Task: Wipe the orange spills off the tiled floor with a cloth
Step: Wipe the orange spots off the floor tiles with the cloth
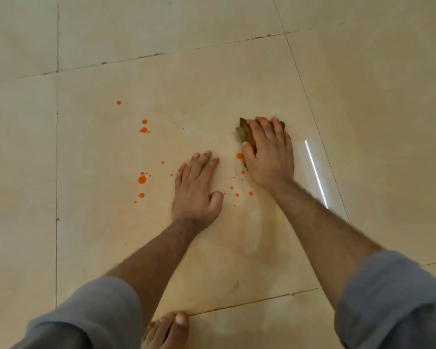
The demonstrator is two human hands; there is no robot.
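Note:
Orange spills dot the beige tiled floor (161,79): a large drop (142,180) at the left, two more (144,129) above it, and small drops (239,155) between my hands. My right hand (269,152) lies on top of a dark olive cloth (243,131) and presses it to the floor, fingers curved over its far edge. Only the cloth's left and top edges show. My left hand (196,190) rests flat on the tile with straight fingers, left of the cloth.
My bare foot (169,328) stands at the bottom edge, between my rolled grey sleeves (388,298). Dark grout lines cross the floor. A bright light reflection (316,172) streaks the tile right of my right hand. A faint wet smear (262,243) lies between my forearms.

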